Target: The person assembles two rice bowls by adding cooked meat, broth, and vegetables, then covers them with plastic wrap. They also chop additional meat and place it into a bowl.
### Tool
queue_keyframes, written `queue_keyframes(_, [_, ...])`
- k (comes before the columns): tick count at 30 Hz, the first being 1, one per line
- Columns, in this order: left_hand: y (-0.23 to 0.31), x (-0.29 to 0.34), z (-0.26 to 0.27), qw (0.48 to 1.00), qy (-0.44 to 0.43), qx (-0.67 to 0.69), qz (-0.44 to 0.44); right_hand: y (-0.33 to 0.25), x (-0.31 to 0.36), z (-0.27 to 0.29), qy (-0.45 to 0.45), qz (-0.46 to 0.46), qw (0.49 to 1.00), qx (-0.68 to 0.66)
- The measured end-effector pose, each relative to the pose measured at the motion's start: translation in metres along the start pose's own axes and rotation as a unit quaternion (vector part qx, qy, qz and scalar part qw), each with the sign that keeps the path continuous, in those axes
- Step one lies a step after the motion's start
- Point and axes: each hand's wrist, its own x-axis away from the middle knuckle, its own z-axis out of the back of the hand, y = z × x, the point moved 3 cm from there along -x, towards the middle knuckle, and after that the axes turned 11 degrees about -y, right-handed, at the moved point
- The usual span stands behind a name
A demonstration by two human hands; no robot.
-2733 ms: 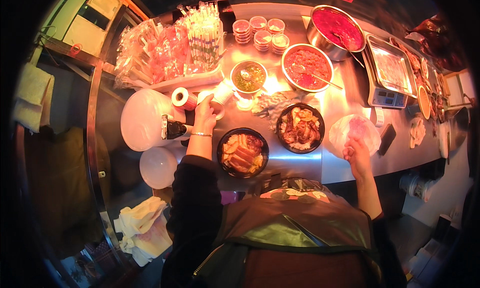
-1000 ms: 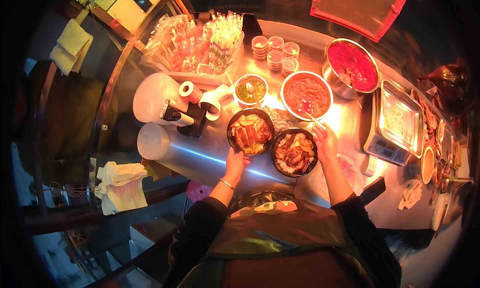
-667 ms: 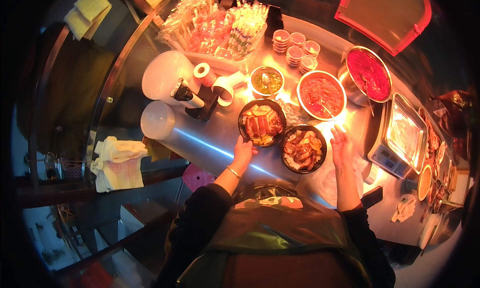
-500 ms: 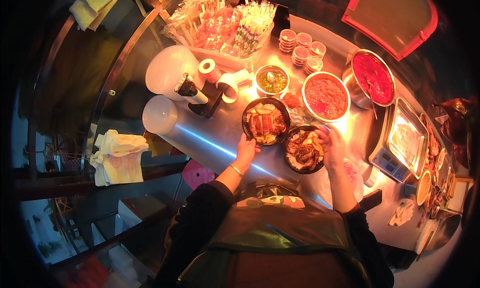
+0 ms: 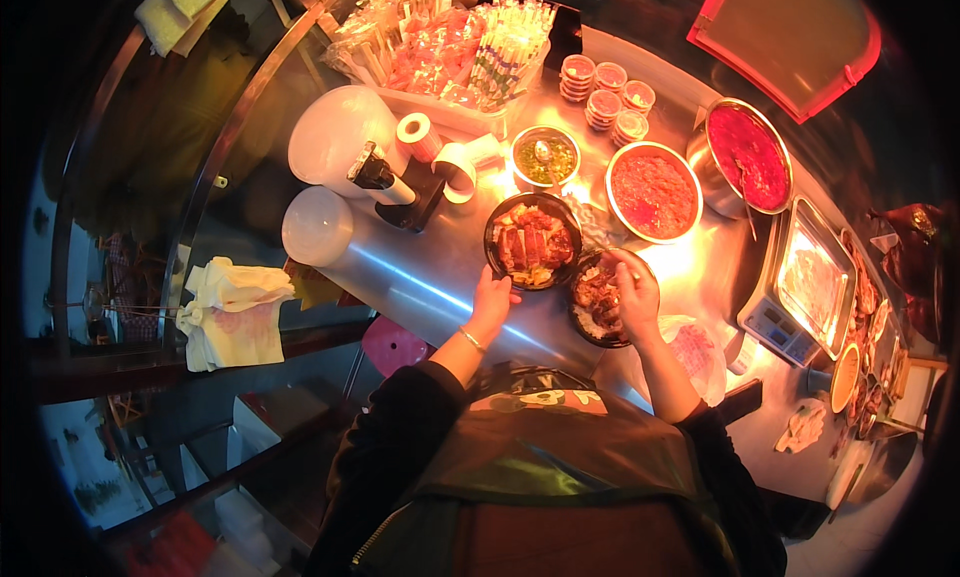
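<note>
Two food bowls (image 5: 531, 241), one under each hand (image 5: 491, 299)

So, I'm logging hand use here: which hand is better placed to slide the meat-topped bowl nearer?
Left, probably. The left hand already touches the near rim of the meat-topped bowl, while the right hand lies over the other black bowl.

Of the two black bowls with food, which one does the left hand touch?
The left hand touches the left black bowl, with sliced meat, nearer the paper rolls. The right hand covers the other black bowl.
</note>
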Motion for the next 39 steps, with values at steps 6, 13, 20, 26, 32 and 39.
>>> queue_keyframes(6, [0.003,0.0,-0.001,1.0,-0.001,-0.009,0.018,0.02,0.006,0.061,0.144,-0.081,0.915,-0.369])
queue_keyframes(13, [0.002,0.002,-0.003,0.999,0.004,-0.002,0.034,0.037,-0.013,0.124,0.272,-0.064,0.945,-0.172])
queue_keyframes(20, [0.002,0.002,-0.002,0.998,-0.003,-0.019,0.054,0.032,-0.05,0.112,0.274,0.035,0.938,0.21])
queue_keyframes(26, [0.001,0.001,-0.001,0.999,-0.01,-0.016,0.051,0.046,-0.057,0.095,0.243,-0.053,0.949,0.195])
queue_keyframes(32, [0.003,0.003,-0.001,0.998,-0.015,-0.023,0.049,0.067,-0.036,0.116,0.302,-0.151,0.897,-0.286])
queue_keyframes(39, [0.0,0.001,0.0,0.999,-0.006,-0.008,0.046,0.03,0.007,0.103,0.217,-0.111,0.904,-0.352])
